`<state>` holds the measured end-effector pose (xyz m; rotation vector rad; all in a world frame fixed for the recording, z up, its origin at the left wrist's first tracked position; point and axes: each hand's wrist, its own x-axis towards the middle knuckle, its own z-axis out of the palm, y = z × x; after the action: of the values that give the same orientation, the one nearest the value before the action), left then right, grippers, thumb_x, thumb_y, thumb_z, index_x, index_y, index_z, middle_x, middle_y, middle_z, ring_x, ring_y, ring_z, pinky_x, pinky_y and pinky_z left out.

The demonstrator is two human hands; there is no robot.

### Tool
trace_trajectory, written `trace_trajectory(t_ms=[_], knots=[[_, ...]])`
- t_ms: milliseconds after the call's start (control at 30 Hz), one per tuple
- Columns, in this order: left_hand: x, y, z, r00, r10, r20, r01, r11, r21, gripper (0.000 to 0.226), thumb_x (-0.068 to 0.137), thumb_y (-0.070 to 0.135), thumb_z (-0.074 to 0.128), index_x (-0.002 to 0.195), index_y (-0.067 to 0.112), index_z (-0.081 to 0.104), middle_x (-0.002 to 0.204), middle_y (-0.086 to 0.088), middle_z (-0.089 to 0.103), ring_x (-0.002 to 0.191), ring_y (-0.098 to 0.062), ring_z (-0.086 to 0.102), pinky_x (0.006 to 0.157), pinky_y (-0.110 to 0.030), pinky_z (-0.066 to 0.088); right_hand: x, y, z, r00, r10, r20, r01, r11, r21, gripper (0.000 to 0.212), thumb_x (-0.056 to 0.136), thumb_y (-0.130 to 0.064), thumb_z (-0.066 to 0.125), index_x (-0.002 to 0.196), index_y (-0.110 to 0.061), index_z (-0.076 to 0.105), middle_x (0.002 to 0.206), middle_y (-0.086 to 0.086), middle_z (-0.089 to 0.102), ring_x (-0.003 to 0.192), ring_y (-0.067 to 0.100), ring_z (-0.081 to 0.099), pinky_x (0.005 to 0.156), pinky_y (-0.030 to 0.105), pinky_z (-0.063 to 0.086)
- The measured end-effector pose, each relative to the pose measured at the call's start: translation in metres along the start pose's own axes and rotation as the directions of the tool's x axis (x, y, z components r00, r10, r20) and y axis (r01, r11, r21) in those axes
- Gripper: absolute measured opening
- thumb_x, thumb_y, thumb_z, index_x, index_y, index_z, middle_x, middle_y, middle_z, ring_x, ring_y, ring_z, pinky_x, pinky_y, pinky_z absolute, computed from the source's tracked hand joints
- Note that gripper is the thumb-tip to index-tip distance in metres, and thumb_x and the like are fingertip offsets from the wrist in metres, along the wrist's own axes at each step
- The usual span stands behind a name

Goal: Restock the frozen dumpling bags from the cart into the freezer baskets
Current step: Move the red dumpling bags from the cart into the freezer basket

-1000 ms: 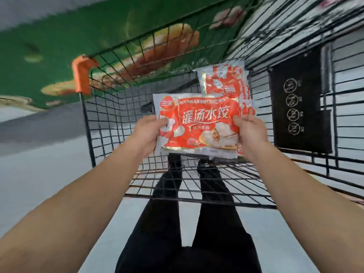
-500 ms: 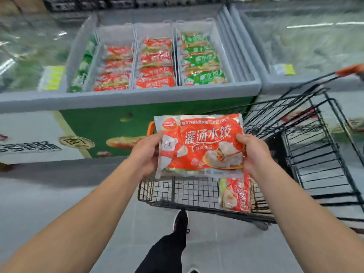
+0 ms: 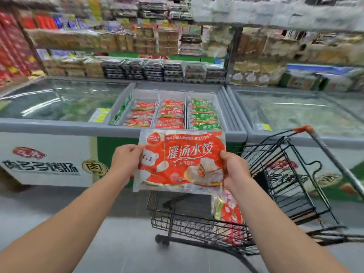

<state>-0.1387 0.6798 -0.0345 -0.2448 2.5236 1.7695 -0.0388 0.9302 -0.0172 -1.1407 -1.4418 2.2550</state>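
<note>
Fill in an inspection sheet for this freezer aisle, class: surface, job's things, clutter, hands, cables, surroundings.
Surface: grey floor, bare where seen.
Job's things: red bag held up above the cart; another bag stays in the cart; freezer open, baskets hold red and green bags.
Clutter: nothing seen.
Hands: left hand and right hand grip the red bag's side edges.
Cables: nothing seen.
Surroundings: stocked shelves, blurred; closed glass lids either side.
</note>
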Motion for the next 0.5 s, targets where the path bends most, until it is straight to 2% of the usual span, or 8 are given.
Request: trace_trajectory(t_ms=[100, 167, 233, 367, 500], knots=[[-0.005, 0.007, -0.02, 1.0, 0.005, -0.029, -0.005, 1.0, 0.014, 0.034, 0.092, 0.03, 0.061, 0.068, 0.007, 0.071, 0.072, -0.008, 0.071, 0.074, -0.032, 0.068, 0.075, -0.045, 0.057, -0.017, -0.003, 0.01, 1.0, -0.024, 0.009, 0.024, 1.0, -0.014, 0.009, 0.093, -0.007, 0.063, 0.098, -0.003, 0.069, 0.089, 0.013, 0.076, 0.078, 0.028, 0.074, 0.074, 0.044, 0.061], [-0.006, 0.008, -0.033, 1.0, 0.005, -0.023, -0.005, 1.0, 0.01, 0.034, 0.091, 0.031, 0.059, 0.076, 0.003, 0.072, 0.075, -0.008, 0.073, 0.075, -0.03, 0.069, 0.079, -0.05, 0.057, -0.028, -0.003, 0.019, 0.999, -0.027, 0.023, 0.027, 0.999, -0.018, 0.009, 0.094, -0.009, 0.063, 0.099, -0.003, 0.067, 0.087, 0.012, 0.077, 0.077, 0.027, 0.074, 0.072, 0.042, 0.061], [-0.004, 0.008, -0.049, 1.0, -0.001, -0.009, 0.001, 1.0, -0.006, 0.033, 0.09, 0.034, 0.059, 0.077, 0.009, 0.075, 0.078, -0.004, 0.076, 0.08, -0.028, 0.072, 0.081, -0.052, 0.059, -0.037, -0.001, 0.03, 0.999, -0.033, 0.031, 0.034, 0.999, -0.036, 0.009, 0.094, -0.011, 0.064, 0.099, -0.004, 0.067, 0.083, 0.009, 0.077, 0.074, 0.026, 0.075, 0.07, 0.041, 0.061], [0.005, 0.008, -0.077, 1.0, 0.006, -0.019, -0.006, 1.0, -0.001, 0.032, 0.098, 0.03, 0.057, 0.074, 0.016, 0.071, 0.079, 0.0, 0.072, 0.081, -0.024, 0.07, 0.081, -0.045, 0.059, -0.046, 0.006, 0.061, 0.999, -0.051, 0.012, 0.052, 0.996, -0.074, 0.01, 0.093, -0.015, 0.066, 0.099, -0.007, 0.067, 0.081, 0.007, 0.077, 0.073, 0.024, 0.075, 0.075, 0.044, 0.061], [0.03, 0.001, -0.107, 1.0, 0.021, -0.014, -0.021, 1.0, -0.016, 0.035, 0.101, 0.028, 0.054, 0.09, 0.001, 0.072, 0.079, -0.002, 0.07, 0.073, -0.019, 0.064, 0.071, -0.037, 0.053, -0.051, 0.019, 0.098, 0.997, -0.08, -0.019, 0.079, 0.994, -0.082, 0.008, 0.093, -0.015, 0.066, 0.096, -0.008, 0.068, 0.082, 0.007, 0.076, 0.073, 0.023, 0.074, 0.07, 0.04, 0.061]])
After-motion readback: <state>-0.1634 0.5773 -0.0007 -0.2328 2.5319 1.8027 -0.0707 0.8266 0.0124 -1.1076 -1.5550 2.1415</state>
